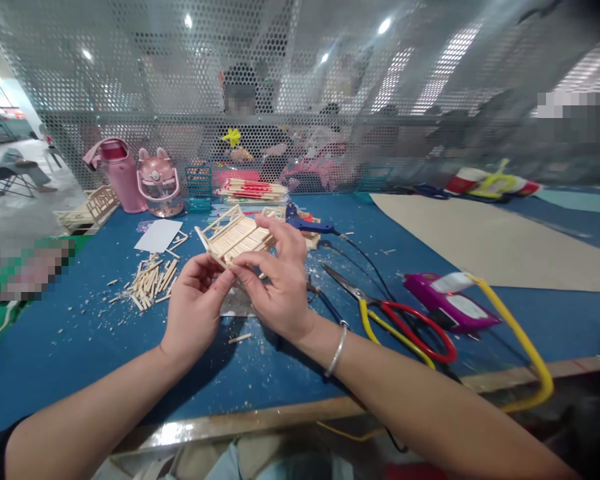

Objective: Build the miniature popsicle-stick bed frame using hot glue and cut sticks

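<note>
Both my hands hold a small model built of thin wooden sticks (240,239), raised above the blue table. My left hand (195,300) pinches its near left corner between thumb and fingers. My right hand (283,283) grips the near edge with thumb and index finger, its other fingers along the right side. Left of the hands lies a pile of short cut sticks (153,281) with crumbs around it. Behind the model, a blue glue gun (310,225) lies with its cable running right. One loose stick piece (240,339) rests on the table below my hands.
Scissors (405,320) with red and yellow handles lie to the right, near a purple device (453,303) with a yellow strap. Bundled sticks (253,190), a pink bottle (123,175) and a pink jug (159,183) stand behind. A perforated metal screen (180,87) closes off the back.
</note>
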{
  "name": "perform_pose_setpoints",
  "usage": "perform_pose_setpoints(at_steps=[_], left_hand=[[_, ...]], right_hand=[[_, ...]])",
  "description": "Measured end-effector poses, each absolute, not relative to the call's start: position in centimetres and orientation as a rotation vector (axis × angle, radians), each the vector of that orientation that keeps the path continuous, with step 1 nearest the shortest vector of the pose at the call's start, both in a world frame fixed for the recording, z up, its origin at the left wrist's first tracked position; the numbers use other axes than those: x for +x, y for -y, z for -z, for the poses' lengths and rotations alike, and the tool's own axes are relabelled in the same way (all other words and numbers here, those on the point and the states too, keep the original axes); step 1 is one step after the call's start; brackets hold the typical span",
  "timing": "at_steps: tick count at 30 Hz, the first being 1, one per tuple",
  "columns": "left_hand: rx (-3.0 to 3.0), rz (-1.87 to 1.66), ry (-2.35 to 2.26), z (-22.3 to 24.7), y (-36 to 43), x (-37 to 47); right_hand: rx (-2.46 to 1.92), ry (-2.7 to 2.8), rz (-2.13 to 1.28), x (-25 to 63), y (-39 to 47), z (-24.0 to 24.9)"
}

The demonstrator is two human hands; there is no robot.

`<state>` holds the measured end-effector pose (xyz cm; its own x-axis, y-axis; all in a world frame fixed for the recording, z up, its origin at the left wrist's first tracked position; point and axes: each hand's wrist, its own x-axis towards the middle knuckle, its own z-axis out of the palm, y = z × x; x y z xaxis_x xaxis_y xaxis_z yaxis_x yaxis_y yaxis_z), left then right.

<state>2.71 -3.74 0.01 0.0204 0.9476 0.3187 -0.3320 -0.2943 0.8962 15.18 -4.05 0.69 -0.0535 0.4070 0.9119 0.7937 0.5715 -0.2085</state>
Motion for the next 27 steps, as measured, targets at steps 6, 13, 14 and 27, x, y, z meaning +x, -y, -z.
perform_pose_setpoints(at_steps=[6, 13, 14, 27], left_hand=[[1.204, -1.443, -0.716, 0.1, 3.6, 2.3], [1.199, -1.381, -0.673, 0.3, 3.5, 2.0], [1.205, -1.378, -0.676, 0.2, 3.5, 2.0], [1.176, -1.294, -0.693, 0.4, 3.0, 1.5]], right_hand=[[-1.007, 1.666, 0.435, 15.3, 4.0, -0.7], [-0.971, 1.691, 0.531, 15.5, 3.9, -0.6], [-0.977, 1.702, 0.556, 15.5, 3.9, -0.6], [-1.012, 1.788, 0.517, 15.8, 4.1, -1.3]])
